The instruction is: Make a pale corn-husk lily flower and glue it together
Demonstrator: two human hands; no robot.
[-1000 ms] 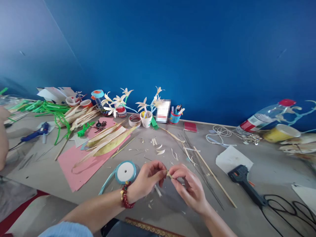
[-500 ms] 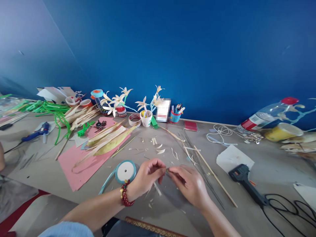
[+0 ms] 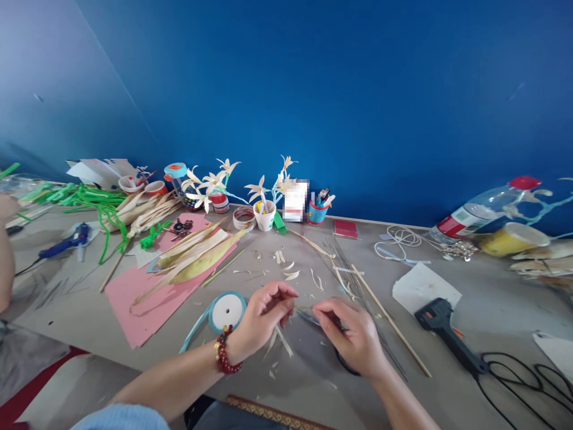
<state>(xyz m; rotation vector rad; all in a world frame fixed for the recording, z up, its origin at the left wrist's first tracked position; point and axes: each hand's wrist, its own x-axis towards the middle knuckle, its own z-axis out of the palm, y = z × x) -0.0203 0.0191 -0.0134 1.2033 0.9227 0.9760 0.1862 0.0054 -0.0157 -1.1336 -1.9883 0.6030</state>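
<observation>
My left hand [image 3: 271, 310], with a red bead bracelet at the wrist, is closed in a pinch near the middle of the table. Facing it, my right hand [image 3: 349, 331] is pinched too. A thin yellowish strand [image 3: 303, 307] runs between the fingertips of both hands; its exact kind is too small to make out. Under my right hand lie scissors [image 3: 344, 363], mostly hidden, with a dark handle and part of the blades showing. To the left of my left hand is a spool of light-blue ribbon [image 3: 228, 312]. Pale husk scraps [image 3: 290, 275] lie around.
Dried corn husks [image 3: 197, 257] rest on pink paper [image 3: 129, 298] at left. Husk flowers stand in a white cup [image 3: 265, 218]. Thin wires and a wooden stick [image 3: 389, 319] lie right, beside a black glue gun [image 3: 447, 334] with its cord. Another person's arm [image 3: 5, 257] is at far left.
My hands have drawn slightly apart, stretching the strand into view between them. The scissors now show beneath my right hand. The other person's arm has come further in at the left.
</observation>
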